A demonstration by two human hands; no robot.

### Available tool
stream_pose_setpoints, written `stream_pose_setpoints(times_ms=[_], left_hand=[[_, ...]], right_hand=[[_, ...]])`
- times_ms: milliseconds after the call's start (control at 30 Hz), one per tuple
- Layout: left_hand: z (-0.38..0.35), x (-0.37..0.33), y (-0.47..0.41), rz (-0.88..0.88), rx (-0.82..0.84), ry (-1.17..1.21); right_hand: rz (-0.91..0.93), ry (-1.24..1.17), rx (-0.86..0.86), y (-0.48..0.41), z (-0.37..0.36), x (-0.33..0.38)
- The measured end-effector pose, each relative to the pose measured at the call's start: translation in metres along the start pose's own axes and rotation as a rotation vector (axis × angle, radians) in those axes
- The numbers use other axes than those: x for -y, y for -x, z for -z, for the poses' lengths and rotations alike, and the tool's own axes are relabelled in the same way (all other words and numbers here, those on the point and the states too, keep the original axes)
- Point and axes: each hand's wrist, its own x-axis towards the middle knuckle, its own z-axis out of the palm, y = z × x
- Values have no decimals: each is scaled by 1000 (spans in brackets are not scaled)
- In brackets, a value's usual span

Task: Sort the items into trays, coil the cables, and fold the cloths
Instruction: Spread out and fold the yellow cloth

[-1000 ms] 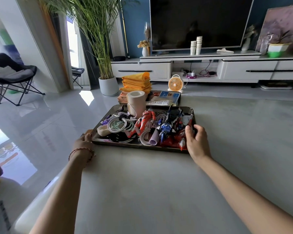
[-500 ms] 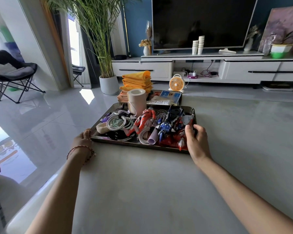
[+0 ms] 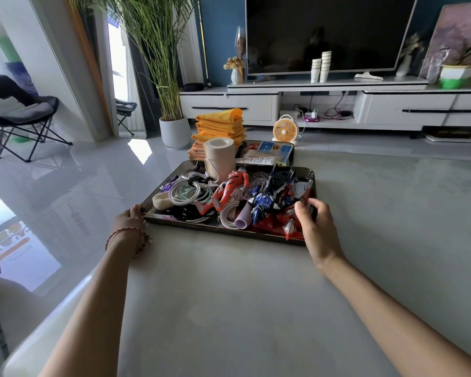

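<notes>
Dark and glossy, the tray [image 3: 309,172] sits on the grey desk [image 3: 229,295] toward its far left part, piled with mixed items, and the head view is the only one given. The left hand [image 3: 129,217] clasps the tray's near left corner, thumb on the rim; the right hand [image 3: 314,227] curls over the near right corner, fingers [image 3: 301,210] closed loosely against the rim and touching the toys there. Loaded this full, the tray likely feels moderately heavy and stiff, and its slick rim could slip, so a hold at both short ends, as now, seems the sound way to move it level. Inside, I count two clear toy figures: a red and white one [image 3: 229,190] and a blue one [image 3: 267,197], with more red plastic [image 3: 288,225] beneath that I cannot separate. These are rigid and light, best lifted by the torso. Coiled cables number at least three: a white and pale green bundle [image 3: 186,193], a white coil [image 3: 229,216], and black cable [image 3: 185,213] underneath; all are limp and tangle easily. One beige cylinder [image 3: 219,159] stands upright at the back. Behind lies a second tray [image 3: 290,151] holding flat packets, and one stack of folded orange cloths [image 3: 220,126], soft and floppy.
</notes>
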Motion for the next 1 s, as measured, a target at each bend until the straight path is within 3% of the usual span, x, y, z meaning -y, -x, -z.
stream_pose_setpoints(times_ms=[433,1000], left_hand=[[2,-2,-5,30,13,32],[5,2,0,-54,-44,-113]], right_hand=[[-28,22,13,-2,3,-5],[-52,44,68,1,3,-6]])
